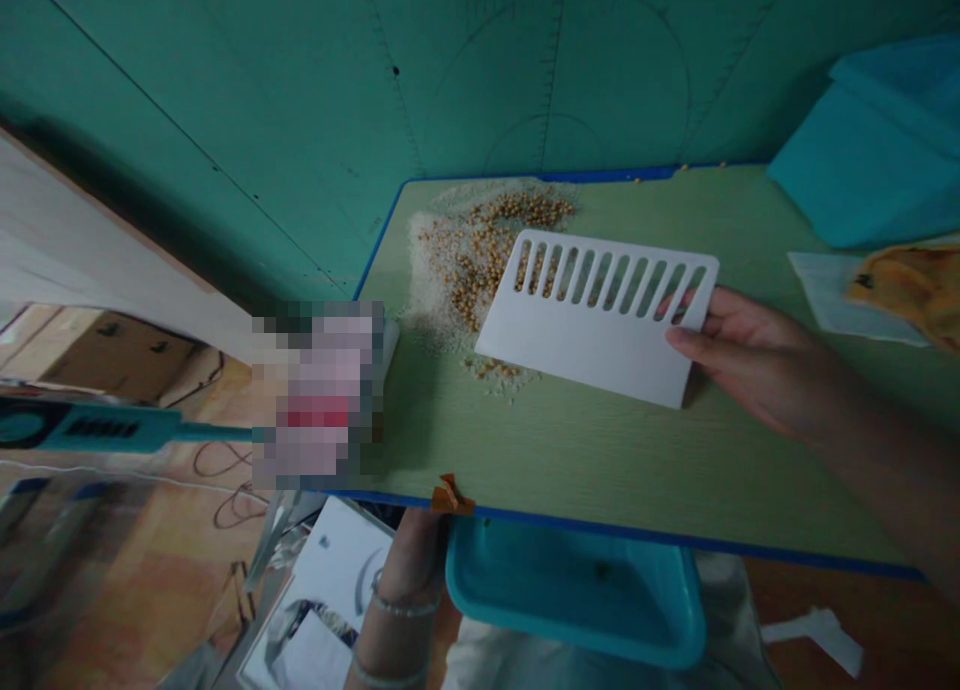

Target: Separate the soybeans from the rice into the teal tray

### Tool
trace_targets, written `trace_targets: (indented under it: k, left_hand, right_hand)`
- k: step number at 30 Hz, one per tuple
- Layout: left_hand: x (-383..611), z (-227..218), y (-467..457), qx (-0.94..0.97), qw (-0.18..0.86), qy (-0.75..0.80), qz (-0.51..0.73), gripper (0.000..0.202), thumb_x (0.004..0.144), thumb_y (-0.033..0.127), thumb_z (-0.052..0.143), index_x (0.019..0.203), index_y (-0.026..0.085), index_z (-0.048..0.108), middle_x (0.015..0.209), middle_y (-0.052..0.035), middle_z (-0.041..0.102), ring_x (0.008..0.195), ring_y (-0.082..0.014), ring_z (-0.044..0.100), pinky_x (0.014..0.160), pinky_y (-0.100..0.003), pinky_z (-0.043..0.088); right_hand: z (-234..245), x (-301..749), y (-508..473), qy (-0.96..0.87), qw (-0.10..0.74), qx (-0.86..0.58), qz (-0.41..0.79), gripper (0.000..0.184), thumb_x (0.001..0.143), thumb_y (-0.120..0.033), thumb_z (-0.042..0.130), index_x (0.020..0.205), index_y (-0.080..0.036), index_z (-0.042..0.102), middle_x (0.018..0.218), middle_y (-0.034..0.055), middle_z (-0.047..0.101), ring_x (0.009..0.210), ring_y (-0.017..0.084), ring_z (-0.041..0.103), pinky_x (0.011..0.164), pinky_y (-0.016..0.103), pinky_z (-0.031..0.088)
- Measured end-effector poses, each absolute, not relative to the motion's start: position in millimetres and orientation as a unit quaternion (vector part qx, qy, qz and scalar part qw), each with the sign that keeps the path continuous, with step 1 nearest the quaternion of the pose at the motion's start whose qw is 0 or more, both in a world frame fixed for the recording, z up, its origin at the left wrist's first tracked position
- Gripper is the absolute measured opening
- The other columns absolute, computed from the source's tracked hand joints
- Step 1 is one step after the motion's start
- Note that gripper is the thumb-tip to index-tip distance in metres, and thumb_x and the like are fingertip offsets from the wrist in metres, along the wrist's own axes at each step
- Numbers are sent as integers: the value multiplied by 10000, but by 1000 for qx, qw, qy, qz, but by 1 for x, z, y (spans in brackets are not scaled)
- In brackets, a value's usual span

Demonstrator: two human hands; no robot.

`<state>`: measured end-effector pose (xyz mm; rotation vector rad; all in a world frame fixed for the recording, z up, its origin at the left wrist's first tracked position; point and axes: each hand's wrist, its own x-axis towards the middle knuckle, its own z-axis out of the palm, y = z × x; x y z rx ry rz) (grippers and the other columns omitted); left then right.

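Note:
My right hand [739,345] grips a white slotted plastic board [600,335] by its right end, thumb on top and fingers behind. The board's row of slots runs along its far side, and its left end is over a spread pile of yellow soybeans [480,260] mixed with white grains like rice [427,260]. Some of the beans show through the slots. Below the table's near edge, my left hand [422,535] reaches in beside a blue plastic tray [577,640]. The table hides its fingers, so I cannot tell how it touches the tray.
The green table [585,460] has blue edging and brown tape [452,495] in front. A blue bin [877,140] stands at the back right, near an orange-yellow cloth-like item [915,285]. A pixelated patch covers something at the left edge. A green wall [480,70] rises behind.

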<state>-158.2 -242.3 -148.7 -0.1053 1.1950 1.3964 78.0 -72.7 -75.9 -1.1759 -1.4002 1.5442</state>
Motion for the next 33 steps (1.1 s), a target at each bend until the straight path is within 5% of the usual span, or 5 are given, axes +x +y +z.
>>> trace_targets:
  k: [18,33]
  left_hand:
    - [-158,-147,-243,-36,608,506,611,279,383,272,840,619,213,703,817,-29,758,989,-300,626,948,-403,444]
    - [-159,-153,-246,-23,620,475,625,328,510,256,792,829,232,720,920,-34,747,999,-290,618,953,-426,431]
  right_hand:
    - [-73,77,-79,-532,323,-442,645,232,664,-291,692,886,-282,625,828,-53,715,739,146,658,681,281,503]
    - [-70,77,-81,-546,305,-424,655,180,678,-285,673,852,-274,631,813,-41,711,634,141,637,645,295,514]
